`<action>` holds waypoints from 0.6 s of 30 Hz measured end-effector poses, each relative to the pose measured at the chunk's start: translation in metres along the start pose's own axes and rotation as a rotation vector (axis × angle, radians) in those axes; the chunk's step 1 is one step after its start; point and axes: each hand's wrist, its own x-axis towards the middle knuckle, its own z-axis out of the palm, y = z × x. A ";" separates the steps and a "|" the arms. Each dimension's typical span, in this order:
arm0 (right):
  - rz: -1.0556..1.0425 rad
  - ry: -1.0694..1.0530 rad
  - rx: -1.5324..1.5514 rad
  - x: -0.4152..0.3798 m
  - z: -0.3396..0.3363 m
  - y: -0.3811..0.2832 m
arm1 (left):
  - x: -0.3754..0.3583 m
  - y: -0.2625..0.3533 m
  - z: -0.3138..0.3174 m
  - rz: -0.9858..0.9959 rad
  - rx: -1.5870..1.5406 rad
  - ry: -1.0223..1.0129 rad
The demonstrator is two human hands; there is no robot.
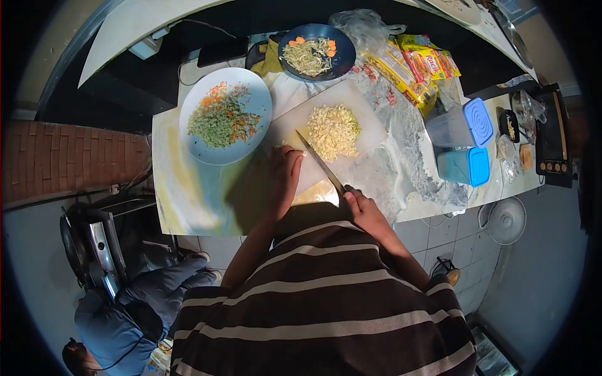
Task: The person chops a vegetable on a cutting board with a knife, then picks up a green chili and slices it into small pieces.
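My right hand (362, 207) grips the handle of a kitchen knife (321, 161), its blade slanting up and left across the white cutting board (370, 116). A heap of finely chopped pale vegetable (334, 133), greenish at its right side, lies on the board right of the blade. At the board's left edge, my left hand (286, 175) has its fingers curled around a small pale vegetable piece (285, 149), mostly covered by the fingers. Left of the board, a light blue plate (207, 151) carries chopped green and orange vegetables.
Behind the board stands a dark pan (346, 61) with sliced orange pieces and pale shreds. Yellow food packets (404, 72) and a plastic bag (360, 30) lie at the back right. Two blue-lidded containers (464, 167) stand at the right. Another person (125, 326) is low at the left.
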 end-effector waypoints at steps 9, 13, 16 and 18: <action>-0.062 -0.007 -0.040 0.001 -0.002 -0.002 | 0.000 -0.006 0.002 0.024 0.041 -0.045; -0.077 0.023 -0.038 -0.001 0.001 -0.001 | -0.001 -0.011 0.003 0.066 0.044 -0.038; -0.084 0.036 -0.072 -0.001 0.005 0.001 | -0.002 -0.013 0.004 0.084 0.041 -0.020; -0.105 0.032 -0.056 0.000 0.008 0.004 | -0.004 -0.016 0.006 0.088 -0.002 0.000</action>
